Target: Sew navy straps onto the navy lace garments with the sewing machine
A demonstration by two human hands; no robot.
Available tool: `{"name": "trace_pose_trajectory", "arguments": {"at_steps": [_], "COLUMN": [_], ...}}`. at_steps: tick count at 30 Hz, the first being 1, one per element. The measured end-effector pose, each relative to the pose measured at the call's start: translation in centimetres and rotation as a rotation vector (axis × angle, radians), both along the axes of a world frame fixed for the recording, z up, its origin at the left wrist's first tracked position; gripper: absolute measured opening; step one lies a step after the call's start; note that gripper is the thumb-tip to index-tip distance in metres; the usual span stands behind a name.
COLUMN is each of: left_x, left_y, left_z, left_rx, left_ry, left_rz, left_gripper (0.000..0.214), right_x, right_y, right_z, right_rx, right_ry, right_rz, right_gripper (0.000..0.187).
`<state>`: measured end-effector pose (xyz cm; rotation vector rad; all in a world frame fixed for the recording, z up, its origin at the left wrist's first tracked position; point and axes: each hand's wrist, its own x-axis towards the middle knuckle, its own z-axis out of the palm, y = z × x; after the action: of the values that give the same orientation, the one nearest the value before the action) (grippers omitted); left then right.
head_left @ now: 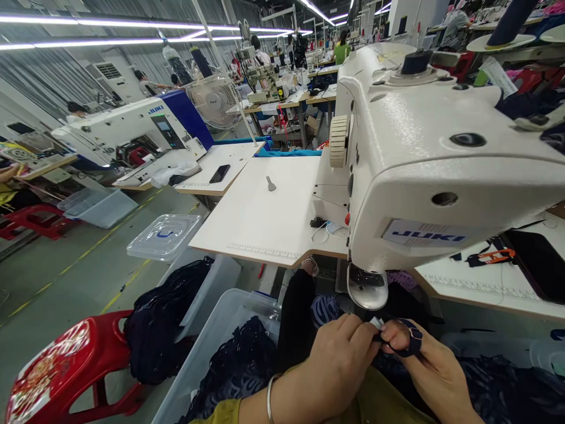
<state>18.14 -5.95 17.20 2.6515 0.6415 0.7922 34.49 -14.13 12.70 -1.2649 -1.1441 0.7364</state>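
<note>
the person's 2 hands work close together, low in front of the white sewing machine (424, 159) and over the lap. the left hand (338, 360) is pinched on a dark strap (413, 341) at its near end, and the right hand (436, 370) grips the same strap, with a band of it running over the fingers. a small white piece (376, 322) pokes up between the 2 sets of fingertips; how it is joined to the strap is hidden

for this kind of close handling, 1 hand would do best as a steady anchor while the other makes small shifts – short pinches, thumb against finger, rather than long pulls. the band over the right fingers should lie flat and without twist, with a little slack so that it does not tug at the pinch. keeping the white piece in sight above the fingertips would help to judge whether it sits straight, and staying clear of the metal plate (368, 290) just above seems wise

the strap is narrow and very dark, navy or black, and looks soft and bendable – it curves over the fingers with what may be a ring or slider on it. the white piece is tiny and pale, its shape too covered to tell
</note>
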Motion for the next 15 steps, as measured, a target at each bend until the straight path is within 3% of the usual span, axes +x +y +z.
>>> {"name": "trace_pose_trajectory", "arguments": {"at_steps": [4, 8, 12, 15], "left_x": [0.2, 0.5, 1.3, 1.5], "left_y": [0.4, 1.8, 3.5, 4.4], "left_z": [0.2, 1.6, 2.9, 2.8], "left_rx": [-0.095, -0.246, -0.129, 0.038], "left_ry": [-0.005, 0.087, 0.195, 0.167], "left_rz": [0.017, 0.005, 0.053, 0.11], "left_gripper": [0.024, 0.011, 0.008, 0.012], "right_x": [0.1, 0.6, 0.9, 0.7], "right_y": [0.5, 1.7, 3.7, 4.9], "right_z": [1.3, 2.7, 3.7, 3.9], "right_rx": [-0.178, -0.358, -0.387, -0.378], "right_ry": [-0.001, -0.074, -0.152, -0.188], "right_rz": [-0.071, -0.091, -0.15, -0.184], "right_gripper": [0.014, 0.023, 0.027, 0.029]}}
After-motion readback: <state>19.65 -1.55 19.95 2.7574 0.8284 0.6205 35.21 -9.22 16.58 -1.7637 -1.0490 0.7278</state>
